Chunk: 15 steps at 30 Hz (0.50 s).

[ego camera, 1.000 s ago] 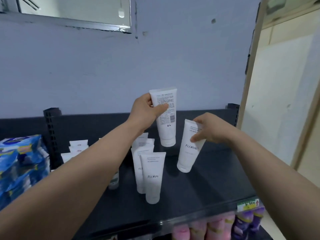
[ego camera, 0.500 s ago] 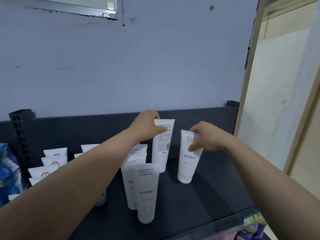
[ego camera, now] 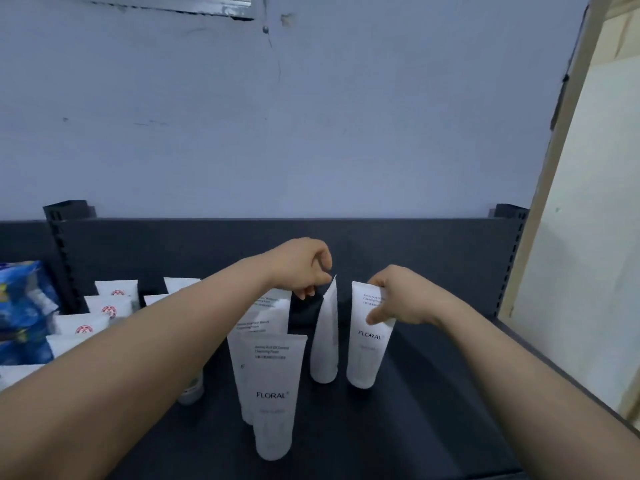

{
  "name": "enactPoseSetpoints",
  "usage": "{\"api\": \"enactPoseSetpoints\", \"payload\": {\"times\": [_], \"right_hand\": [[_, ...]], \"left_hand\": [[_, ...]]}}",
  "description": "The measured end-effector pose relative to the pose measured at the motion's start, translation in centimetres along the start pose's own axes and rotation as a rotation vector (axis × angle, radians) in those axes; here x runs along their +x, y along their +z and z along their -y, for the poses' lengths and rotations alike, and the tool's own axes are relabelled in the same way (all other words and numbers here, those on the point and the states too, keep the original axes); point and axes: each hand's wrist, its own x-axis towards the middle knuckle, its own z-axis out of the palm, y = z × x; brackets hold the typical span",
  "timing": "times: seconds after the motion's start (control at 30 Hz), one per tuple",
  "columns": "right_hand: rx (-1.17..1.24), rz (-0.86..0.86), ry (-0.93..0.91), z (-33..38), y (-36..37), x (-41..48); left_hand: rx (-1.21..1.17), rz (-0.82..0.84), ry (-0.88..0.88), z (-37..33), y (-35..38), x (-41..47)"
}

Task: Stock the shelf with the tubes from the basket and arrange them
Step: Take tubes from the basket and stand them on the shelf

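Observation:
Two white tubes stand cap-down side by side on the dark shelf (ego camera: 426,407). My left hand (ego camera: 302,268) pinches the top corner of the left tube (ego camera: 325,344), which is turned edge-on to me. My right hand (ego camera: 398,301) grips the top of the right tube (ego camera: 367,351), its FLORAL label facing me. To their left runs a front-to-back row of three more FLORAL tubes; the front tube (ego camera: 273,396) stands nearest me. The basket is out of view.
Several white tubes with red logos (ego camera: 108,308) stand at the left, partly hidden by my left forearm. Blue packages (ego camera: 20,313) sit at the far left. A dark back panel (ego camera: 415,244) closes the shelf's rear, and a pale wall (ego camera: 581,271) is at the right.
Both hands came down and set their tubes cap-down on the shelf. The left tube, held high with its back label showing, has turned edge-on.

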Motion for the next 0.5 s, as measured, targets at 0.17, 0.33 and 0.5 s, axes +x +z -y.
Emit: {"api": "enactPoseSetpoints", "payload": {"times": [0.17,0.33,0.5], "right_hand": [[-0.002,0.014,-0.029,-0.6,0.2,0.7],[0.013,0.039,-0.049,-1.3,0.1,0.7],[0.050,0.033,-0.041,-2.2,-0.5,0.1]], "left_hand": [[0.302,0.144,0.079,0.4,-0.5,1.0],[0.350,0.223,0.085,0.2,0.2,1.6],[0.394,0.139,0.124,0.3,0.1,2.4]]}}
